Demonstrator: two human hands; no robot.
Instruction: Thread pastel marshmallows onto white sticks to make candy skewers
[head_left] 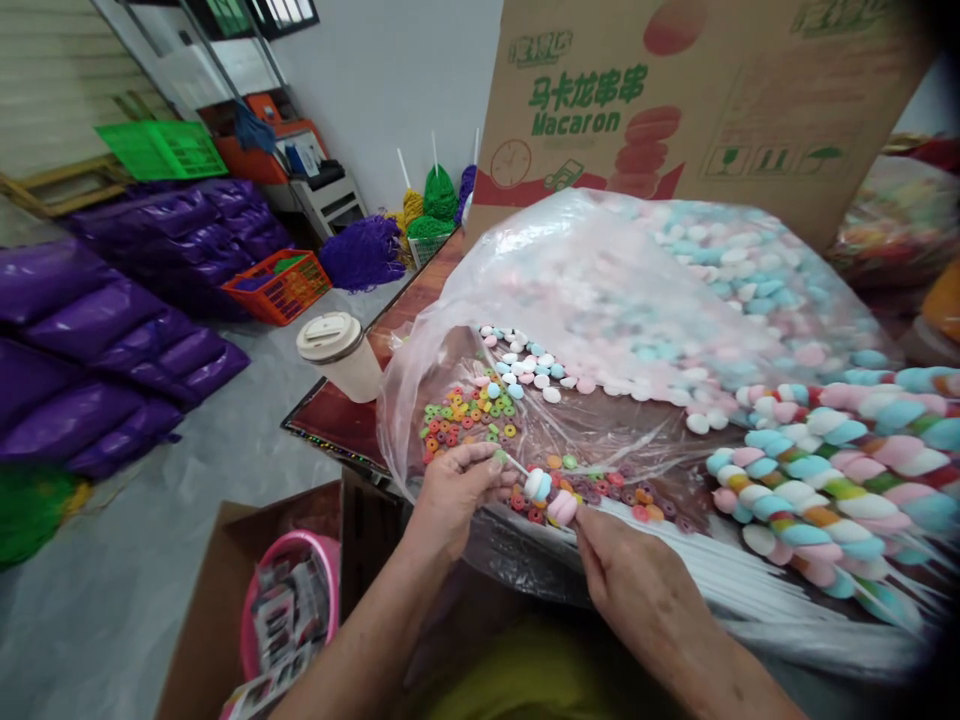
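- Lower centre: right hand (637, 570) pinches a candy skewer (562, 508); left hand (459, 492) at its tip, grip I can't tell.
- Centre right: plastic bag (517, 255) of pastel candies (551, 395).
- Lower left: pink basin (249, 622) of packets (304, 600).

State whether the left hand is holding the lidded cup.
No, the lidded cup stands on the table, apart from the left hand.

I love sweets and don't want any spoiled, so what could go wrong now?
The stick points up at the left hand, so its end might poke the fingers.

Loose candy rings lie right by that hand, so a bump could scatter them.

The cup stands near the edge of the table, so a knock might tip it off.
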